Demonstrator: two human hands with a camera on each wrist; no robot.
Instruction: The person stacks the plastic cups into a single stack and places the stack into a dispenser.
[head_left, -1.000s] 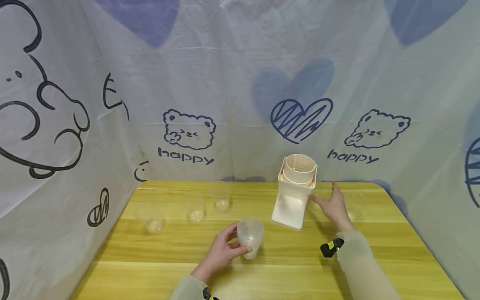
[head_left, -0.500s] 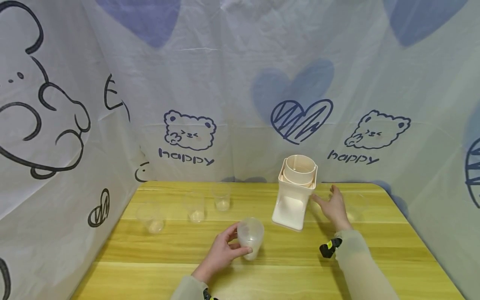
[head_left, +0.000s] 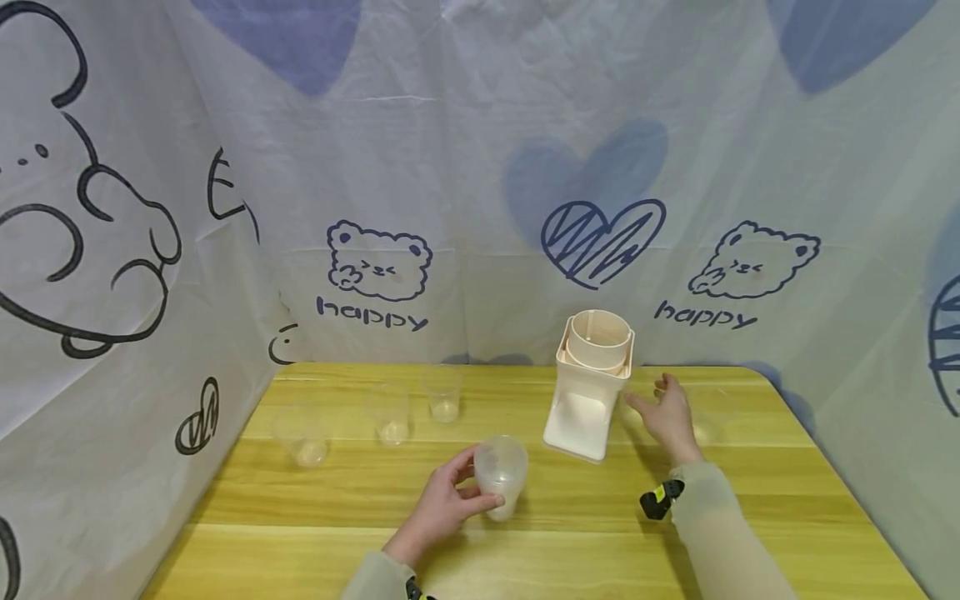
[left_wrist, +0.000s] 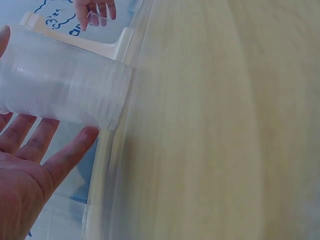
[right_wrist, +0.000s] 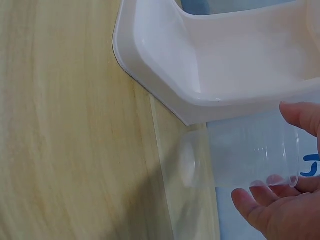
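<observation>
- Pale curtain [head_left: 480, 125] printed with hearts and bears hangs behind the yellow wood-grain tabletop [head_left: 555, 554].
- Lower centre: the left hand's [head_left: 441, 502] fingers stay clamped on a stack of nested, frosted plastic cups [head_left: 502, 467].
- Right of centre: the right hand's [head_left: 670, 421] fingers and thumb flank a clear plastic cup [right_wrist: 245, 155] beside a cream plastic holder [head_left: 588, 417]; whether they grip it, I cannot tell.
- Their gap looks slightly narrower than a second ago, suggesting a grasp in progress.
</observation>
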